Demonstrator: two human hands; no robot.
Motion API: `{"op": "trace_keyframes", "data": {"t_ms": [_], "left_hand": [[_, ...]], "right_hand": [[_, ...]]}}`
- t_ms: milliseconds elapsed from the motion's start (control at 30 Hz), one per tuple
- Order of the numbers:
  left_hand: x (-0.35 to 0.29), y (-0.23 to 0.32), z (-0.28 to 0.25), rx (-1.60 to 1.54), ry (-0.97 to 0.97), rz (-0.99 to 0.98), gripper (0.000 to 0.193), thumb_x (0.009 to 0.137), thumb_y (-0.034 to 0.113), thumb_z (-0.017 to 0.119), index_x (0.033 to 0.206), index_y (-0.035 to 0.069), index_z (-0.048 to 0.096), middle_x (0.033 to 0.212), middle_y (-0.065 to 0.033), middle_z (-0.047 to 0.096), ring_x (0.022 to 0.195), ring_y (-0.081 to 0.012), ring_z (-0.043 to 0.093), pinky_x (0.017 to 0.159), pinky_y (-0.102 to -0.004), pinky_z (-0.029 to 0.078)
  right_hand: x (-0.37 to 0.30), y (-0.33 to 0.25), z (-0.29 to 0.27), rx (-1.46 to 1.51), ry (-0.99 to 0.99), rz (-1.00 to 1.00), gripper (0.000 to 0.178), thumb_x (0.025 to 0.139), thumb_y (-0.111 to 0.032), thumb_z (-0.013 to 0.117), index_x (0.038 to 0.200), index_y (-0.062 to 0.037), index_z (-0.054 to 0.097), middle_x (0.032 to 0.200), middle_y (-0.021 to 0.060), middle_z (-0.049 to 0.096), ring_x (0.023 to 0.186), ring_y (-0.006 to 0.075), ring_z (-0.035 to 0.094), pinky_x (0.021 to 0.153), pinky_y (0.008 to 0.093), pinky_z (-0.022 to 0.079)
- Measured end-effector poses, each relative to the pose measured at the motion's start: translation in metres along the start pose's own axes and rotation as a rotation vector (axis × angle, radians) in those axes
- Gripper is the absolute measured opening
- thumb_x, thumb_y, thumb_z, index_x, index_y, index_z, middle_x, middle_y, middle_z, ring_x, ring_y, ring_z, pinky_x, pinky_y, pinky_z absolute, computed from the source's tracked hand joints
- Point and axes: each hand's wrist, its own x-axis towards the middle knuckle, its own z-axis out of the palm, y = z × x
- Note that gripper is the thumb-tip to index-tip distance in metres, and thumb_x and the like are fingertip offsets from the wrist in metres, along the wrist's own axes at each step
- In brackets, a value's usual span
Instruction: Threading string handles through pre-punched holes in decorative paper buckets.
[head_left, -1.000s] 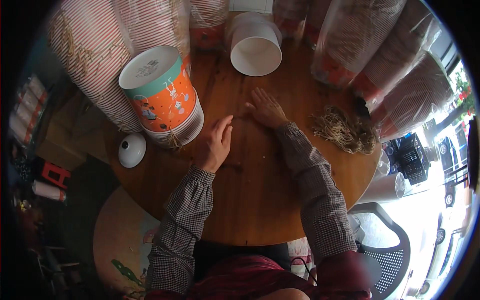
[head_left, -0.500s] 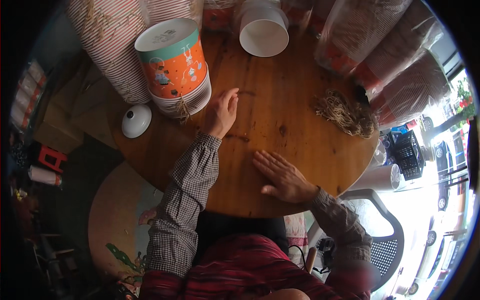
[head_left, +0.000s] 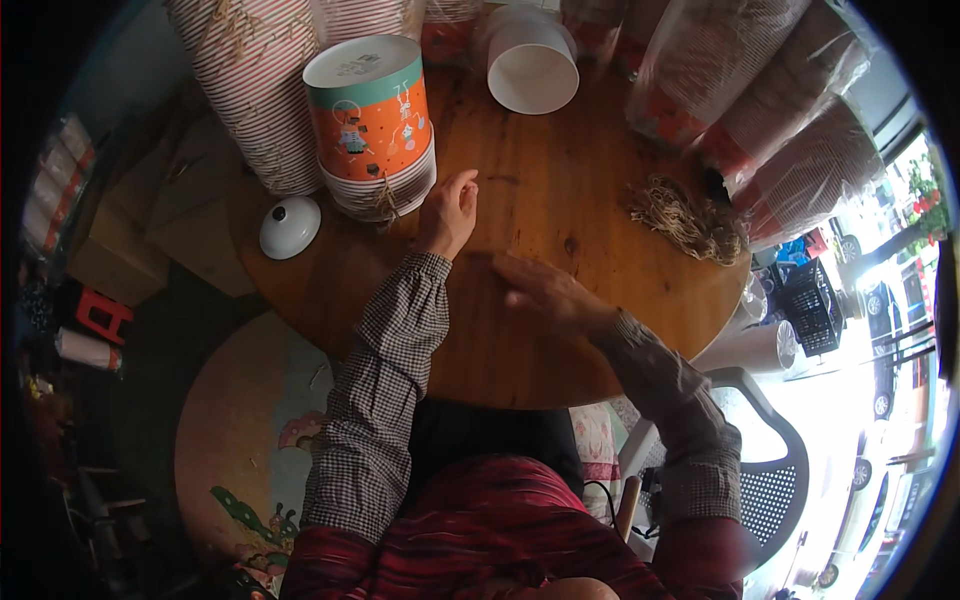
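Note:
My left hand (head_left: 450,213) rests on the round wooden table (head_left: 490,355), its fingers loosely bent and nothing seen in them. Just to its left stands an upside-down stack of paper buckets (head_left: 375,130), the top one orange and teal with little drawn figures. A knot of straw-coloured string (head_left: 386,200) hangs at the rims of that stack. Over the middle of the table, my right hand (head_left: 550,287) is stretched out flat and slightly blurred, with its fingers toward my left hand. It holds nothing that I can see.
A white lid with a black knob (head_left: 290,228) lies at the left edge. A bundle of string (head_left: 685,220) sits at the right. Plastic-wrapped bucket stacks (head_left: 720,70), a tall striped stack (head_left: 250,90) and a white bucket on its side (head_left: 533,78) line the back. A grey chair (head_left: 775,440) stands at right.
My right hand has moved farther from me and a little left across the table. My left hand has barely shifted. The whole view has swung slightly, moving the bucket stack rightward in it.

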Motion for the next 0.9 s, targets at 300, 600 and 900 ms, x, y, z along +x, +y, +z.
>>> {"op": "trace_keyframes", "data": {"t_ms": [300, 600, 900], "left_hand": [[-0.002, 0.003, 0.003, -0.014, -0.061, -0.068, 0.021, 0.086, 0.01, 0.058, 0.106, 0.003, 0.06, 0.091, -0.0141, 0.066, 0.086, -0.0318, 0.063, 0.074, -0.0383, 0.051], [-0.01, 0.006, 0.003, -0.104, -0.111, -0.113, 0.021, 0.088, 0.009, 0.058, 0.107, 0.001, 0.06, 0.094, -0.0177, 0.066, 0.087, -0.0319, 0.064, 0.074, -0.0364, 0.052], [-0.018, -0.015, 0.004, -0.116, -0.112, -0.105, 0.022, 0.089, 0.009, 0.057, 0.109, 0.0, 0.06, 0.095, -0.0173, 0.066, 0.088, -0.0298, 0.064, 0.075, -0.0355, 0.052]], "right_hand": [[-0.141, -0.029, 0.005, -0.312, 0.091, -0.021, 0.063, 0.094, -0.047, 0.045, 0.137, -0.0017, 0.042, 0.143, 0.0179, 0.04, 0.134, 0.0343, 0.036, 0.111, 0.0445, 0.028], [-0.191, 0.01, -0.007, -0.394, 0.412, 0.411, 0.058, 0.088, -0.03, 0.055, 0.135, 0.0026, 0.043, 0.148, 0.0188, 0.032, 0.139, 0.0339, 0.025, 0.112, 0.0444, 0.021], [-0.1, -0.05, 0.036, -0.487, 0.255, 0.176, 0.066, 0.093, -0.047, 0.045, 0.138, 0.0005, 0.037, 0.147, 0.0169, 0.034, 0.139, 0.0319, 0.026, 0.112, 0.0475, 0.02]]}}
